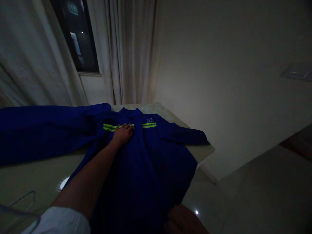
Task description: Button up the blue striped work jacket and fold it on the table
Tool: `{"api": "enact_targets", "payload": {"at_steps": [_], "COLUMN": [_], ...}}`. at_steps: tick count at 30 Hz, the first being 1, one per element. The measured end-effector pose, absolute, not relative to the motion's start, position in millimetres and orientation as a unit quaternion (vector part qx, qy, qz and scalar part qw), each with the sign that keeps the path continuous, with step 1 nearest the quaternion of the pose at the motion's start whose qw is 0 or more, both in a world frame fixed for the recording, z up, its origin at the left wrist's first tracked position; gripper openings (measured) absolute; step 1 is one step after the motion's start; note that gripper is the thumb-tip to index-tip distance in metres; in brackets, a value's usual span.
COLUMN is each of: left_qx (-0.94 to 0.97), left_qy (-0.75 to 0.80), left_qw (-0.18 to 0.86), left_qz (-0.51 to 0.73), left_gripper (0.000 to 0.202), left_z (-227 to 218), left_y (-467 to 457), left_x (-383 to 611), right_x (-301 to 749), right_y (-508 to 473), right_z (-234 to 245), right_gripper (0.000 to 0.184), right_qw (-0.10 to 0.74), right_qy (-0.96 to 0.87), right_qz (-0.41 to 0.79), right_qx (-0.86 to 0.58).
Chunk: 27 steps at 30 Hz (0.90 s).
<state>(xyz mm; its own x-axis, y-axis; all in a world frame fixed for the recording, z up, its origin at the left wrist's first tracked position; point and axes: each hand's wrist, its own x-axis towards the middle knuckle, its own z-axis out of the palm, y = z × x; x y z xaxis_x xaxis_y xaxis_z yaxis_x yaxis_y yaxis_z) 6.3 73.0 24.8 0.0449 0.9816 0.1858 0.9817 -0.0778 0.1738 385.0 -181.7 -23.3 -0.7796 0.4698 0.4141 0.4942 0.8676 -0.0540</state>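
Observation:
A dark blue work jacket (151, 162) lies spread front up, its collar pointing to the far side and a green-yellow reflective stripe across the chest. My left hand (124, 132) rests flat on the chest by the stripe, fingers stretched out. At the bottom of the view my right hand (184, 219) is curled at the jacket's lower right edge and appears to grip the cloth; its fingertips are in shadow. One sleeve (187, 133) reaches out to the right. On the left, more blue cloth (44, 130) stretches past the view's edge.
The pale table (204, 152) carries the jacket, its corner jutting out at right. Beyond it are curtains (131, 52), a dark window (78, 39) and a plain wall (219, 65). A thin cable-like loop (24, 198) shows at lower left. Shiny floor (243, 195) lies at right.

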Motion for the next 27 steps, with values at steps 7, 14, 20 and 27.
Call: {"api": "enact_targets", "payload": {"at_steps": [7, 14, 20, 27], "left_qx": [-0.718, -0.708, -0.704, -0.734], "left_qy": [-0.686, -0.698, -0.681, -0.476], "left_qw": [-0.016, -0.047, -0.015, -0.397], "left_qz": [-0.117, -0.097, -0.199, -0.277], "left_gripper": [0.054, 0.075, 0.062, 0.038], "left_z": [33.0, 1.8, 30.4, 43.9], "left_y": [-31.1, -106.2, -111.9, -284.2], "left_x": [88.8, 117.1, 124.1, 161.7], "right_x": [364.6, 375.2, 385.9, 386.4], "right_y": [-182.1, -213.2, -240.7, -239.2], "right_z": [0.4, -13.1, -17.5, 10.1], "right_gripper": [0.024, 0.021, 0.026, 0.022], "right_qw": [0.306, 0.265, 0.362, 0.433], "right_qy": [-0.897, -0.936, -0.880, -0.824], "right_qz": [-0.052, -0.060, 0.093, 0.181], "right_qx": [-0.315, -0.223, -0.292, -0.317]}}
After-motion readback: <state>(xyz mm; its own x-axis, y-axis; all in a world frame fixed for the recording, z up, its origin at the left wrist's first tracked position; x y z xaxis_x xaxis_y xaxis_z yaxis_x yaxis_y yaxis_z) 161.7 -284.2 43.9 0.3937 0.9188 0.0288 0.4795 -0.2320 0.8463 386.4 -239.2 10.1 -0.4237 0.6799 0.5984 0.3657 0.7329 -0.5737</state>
